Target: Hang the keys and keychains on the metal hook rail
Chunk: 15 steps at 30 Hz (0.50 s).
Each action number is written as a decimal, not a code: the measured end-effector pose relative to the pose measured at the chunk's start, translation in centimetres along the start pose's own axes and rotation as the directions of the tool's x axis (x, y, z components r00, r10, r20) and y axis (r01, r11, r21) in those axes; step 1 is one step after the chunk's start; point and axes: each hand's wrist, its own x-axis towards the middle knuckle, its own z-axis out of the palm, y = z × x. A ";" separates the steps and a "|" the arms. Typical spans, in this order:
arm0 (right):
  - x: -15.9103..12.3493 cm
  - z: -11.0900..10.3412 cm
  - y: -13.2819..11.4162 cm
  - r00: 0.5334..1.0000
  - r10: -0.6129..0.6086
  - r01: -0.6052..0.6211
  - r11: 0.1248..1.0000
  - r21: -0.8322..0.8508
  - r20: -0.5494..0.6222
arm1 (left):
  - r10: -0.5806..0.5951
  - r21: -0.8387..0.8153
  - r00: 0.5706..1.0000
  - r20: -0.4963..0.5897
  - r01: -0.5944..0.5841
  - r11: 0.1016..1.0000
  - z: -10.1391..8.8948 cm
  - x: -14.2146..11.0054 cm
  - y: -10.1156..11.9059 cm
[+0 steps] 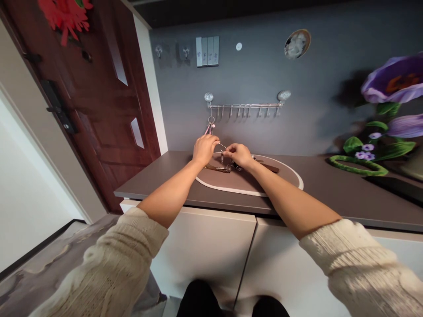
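Note:
My left hand [205, 149] pinches one side of a thin metal key ring [222, 146], held above an oval brown mat [247, 188] with a pale rim. From the right, my right hand [240, 155] has its thumb and forefinger closed on the other side of that ring. A small metal piece hangs below it; its kind is too small to tell. Under my hands lies a brown strap-like item with metal fittings [227, 168]. Beside it, a dark object is partly covered by my right hand, and a flat brown piece [271, 168] lies further right.
On the grey wall, a metal hook rail [246, 105] carries a key ring with a pink charm [211, 126] at its left end. Purple artificial flowers [393, 83] stand on the countertop [333, 198] at right. A dark red door [99, 114] is at left. White cabinet doors [205, 246] are below.

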 end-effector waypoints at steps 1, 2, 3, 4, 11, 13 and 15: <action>0.0 0.0 0.0 1.000 -0.001 0.001 1.000 0.009 -0.010 | -0.002 -0.004 1.000 -0.003 0.002 1.000 0.0 0.0 0.0; 0.0 0.0 0.0 1.000 -0.003 0.004 1.000 0.013 -0.017 | -0.003 -0.008 1.000 -0.006 0.003 1.000 0.0 0.0 0.0; 0.0 0.0 0.0 1.000 -0.005 0.005 1.000 0.015 -0.022 | -0.006 -0.011 1.000 -0.011 0.006 1.000 0.0 0.0 0.0; 0.0 0.0 0.0 1.000 -0.006 0.007 1.000 0.018 -0.025 | -0.008 -0.014 1.000 -0.017 0.008 1.000 0.0 0.0 0.0; 0.2 0.1 0.3 0.998 0.020 -0.009 0.983 0.183 -0.056 | -0.055 -0.027 0.996 -0.066 0.053 0.998 0.0 0.0 -0.2; 0.4 0.0 0.4 0.997 0.029 -0.010 0.971 0.238 -0.074 | -0.075 -0.024 0.995 -0.059 0.074 0.997 0.0 -0.1 -0.2; 0.6 -0.1 0.4 0.995 0.030 -0.002 0.962 0.273 -0.100 | -0.080 -0.022 0.996 -0.048 0.079 0.997 -0.1 -0.1 -0.2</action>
